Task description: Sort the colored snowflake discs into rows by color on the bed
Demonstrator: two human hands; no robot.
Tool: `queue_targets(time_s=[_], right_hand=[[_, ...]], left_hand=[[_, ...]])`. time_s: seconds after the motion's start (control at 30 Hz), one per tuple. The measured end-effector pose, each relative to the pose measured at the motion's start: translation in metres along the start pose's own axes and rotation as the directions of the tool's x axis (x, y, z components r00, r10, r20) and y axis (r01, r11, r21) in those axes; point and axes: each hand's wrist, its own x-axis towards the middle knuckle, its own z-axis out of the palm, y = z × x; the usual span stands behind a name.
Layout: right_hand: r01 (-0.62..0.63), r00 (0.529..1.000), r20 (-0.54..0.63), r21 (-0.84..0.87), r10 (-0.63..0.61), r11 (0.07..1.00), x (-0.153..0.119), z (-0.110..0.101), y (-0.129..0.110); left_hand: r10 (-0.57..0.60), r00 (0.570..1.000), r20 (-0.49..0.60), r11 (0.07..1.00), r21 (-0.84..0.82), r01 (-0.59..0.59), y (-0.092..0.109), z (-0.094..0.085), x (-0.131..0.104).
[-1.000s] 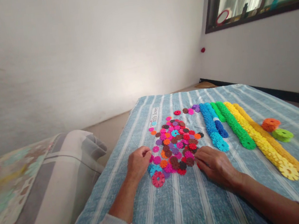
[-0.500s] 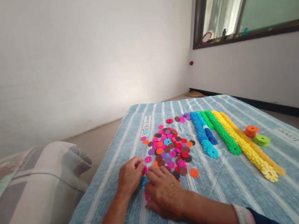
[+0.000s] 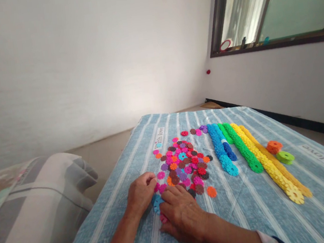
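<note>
Small notched plastic discs lie in a loose, mixed-colour heap (image 3: 184, 165) on the striped cloth. At the heap's near left edge, my left hand (image 3: 141, 192) has its fingers curled in, with a pink disc (image 3: 157, 187) by their tips; what they pinch, if anything, is hidden. My right hand (image 3: 181, 213) arches palm-down beside it, fingers bent and held together. Another pink disc (image 3: 163, 218) shows between its thumb and forefinger. Blue discs (image 3: 157, 203) sit between my two hands, partly covered by the right fingers.
Long joined rows of discs lie to the right: blue (image 3: 218, 146), green (image 3: 242, 147) and yellow (image 3: 265, 158). Short orange (image 3: 274, 146) and lime (image 3: 285, 157) stacks stand beyond them. A single orange disc (image 3: 211, 192) lies near my right hand. Grey-striped bedding (image 3: 51, 200) is at left.
The view has tilted and shifted slightly. My right hand has moved a little down and right, so more of the blue discs shows. My left hand stays nearly in place.
</note>
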Motion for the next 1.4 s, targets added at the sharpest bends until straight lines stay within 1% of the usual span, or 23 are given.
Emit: queue_targets(time_s=[0.2,0.3,0.37,0.43,0.47,0.5,0.53,0.57,0.63,0.7,0.73,0.83,0.93,1.07,1.2,1.3,1.4], right_hand=[[0.030,0.999,0.040,-0.044,-0.029,0.999,-0.003,-0.004,-0.001],[0.023,1.000,0.010,0.024,-0.023,0.999,-0.005,-0.005,0.003],[-0.035,0.998,-0.041,0.127,0.040,0.991,-0.004,-0.008,0.011],[-0.133,0.980,-0.110,0.258,0.166,0.957,-0.002,-0.014,0.027],[-0.179,0.960,-0.151,0.319,0.236,0.931,-0.001,-0.018,0.038],[-0.230,0.934,-0.180,0.362,0.309,0.903,0.001,-0.023,0.051],[-0.280,0.897,-0.218,0.395,0.385,0.875,0.004,-0.028,0.066],[-0.328,0.864,-0.229,0.417,0.447,0.848,0.007,-0.033,0.083],[-0.397,0.821,-0.224,0.437,0.525,0.807,0.014,-0.042,0.118],[-0.493,0.779,-0.219,0.365,0.587,0.790,0.023,-0.051,0.153],[-0.518,0.767,-0.225,0.334,0.601,0.787,0.028,-0.054,0.169],[-0.557,0.759,-0.229,0.257,0.610,0.789,0.046,-0.059,0.208],[-0.587,0.763,-0.203,0.182,0.614,0.789,0.067,-0.053,0.233],[-0.611,0.777,-0.132,0.079,0.616,0.788,0.097,-0.035,0.252],[-0.619,0.785,-0.052,-0.016,0.617,0.786,0.119,-0.019,0.262],[-0.615,0.786,0.014,-0.084,0.618,0.784,0.129,-0.012,0.266],[-0.593,0.790,0.086,-0.144,0.607,0.792,0.132,-0.008,0.269]], left_hand=[[-0.016,1.000,0.017,1.000,-0.027,0.016,0.005,-0.001,-0.002],[-0.017,1.000,0.010,1.000,-0.025,0.017,0.004,0.000,-0.002],[-0.012,1.000,0.005,1.000,-0.017,0.012,0.002,0.001,-0.001],[-0.019,1.000,0.005,1.000,-0.001,0.019,0.001,0.002,0.000],[-0.027,1.000,0.004,1.000,0.010,0.027,0.001,0.002,0.000],[-0.034,0.999,0.003,0.999,0.019,0.034,0.001,0.003,0.000],[-0.037,0.999,0.001,0.999,0.025,0.037,0.002,0.003,0.000],[-0.036,0.999,-0.005,0.999,0.028,0.036,0.003,0.004,-0.001],[-0.028,0.999,-0.015,0.999,0.023,0.028,0.005,0.006,-0.001],[-0.030,0.999,-0.017,0.999,0.016,0.030,0.005,0.008,-0.001],[-0.034,0.999,-0.014,0.999,0.014,0.034,0.005,0.009,-0.001],[-0.043,0.999,0.000,0.999,0.014,0.043,0.002,0.013,0.000],[-0.041,0.999,-0.005,0.999,0.019,0.041,0.000,0.014,0.001],[-0.042,0.999,0.000,0.999,0.027,0.042,0.002,0.012,-0.001],[-0.056,0.998,0.013,0.998,0.034,0.055,0.002,0.012,-0.002],[-0.062,0.998,0.018,0.998,0.027,0.061,0.001,0.012,-0.002],[-0.077,0.997,0.022,0.997,0.025,0.077,0.001,0.013,-0.002]])
